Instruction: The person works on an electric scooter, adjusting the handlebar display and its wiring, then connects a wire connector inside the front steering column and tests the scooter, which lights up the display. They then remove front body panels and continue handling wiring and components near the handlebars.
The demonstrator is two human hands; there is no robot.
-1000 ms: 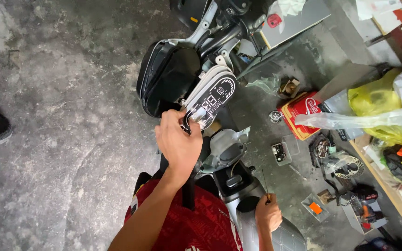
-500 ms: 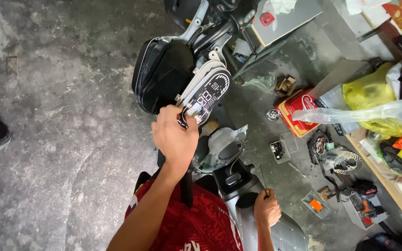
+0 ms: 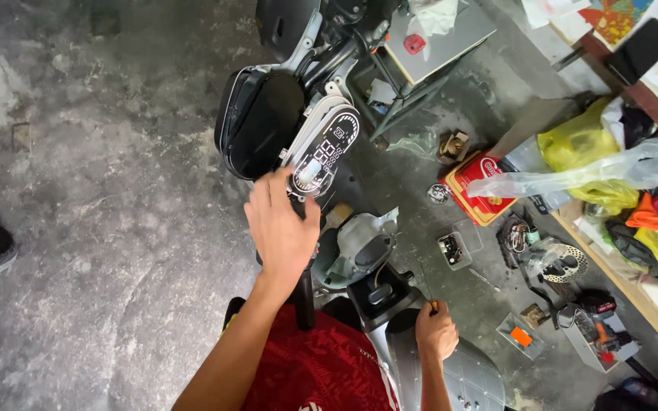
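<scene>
Head view: our left hand (image 3: 282, 232) rests open-fingered on the scooter's display panel (image 3: 326, 152). At 5 o'clock, our right hand (image 3: 436, 333) pinches a thin tool (image 3: 425, 288).

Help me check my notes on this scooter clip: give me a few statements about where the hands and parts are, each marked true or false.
1. The left hand lies on the lower end of the scooter's display panel. True.
2. The right hand is raised to the display panel. False: it is low by the scooter body, closed around a thin tool.
3. A red tin lies on the floor right of the scooter. True.
4. The display panel is dark. False: its digits are lit.
5. A yellow plastic bag lies among the clutter at the right. True.
</scene>
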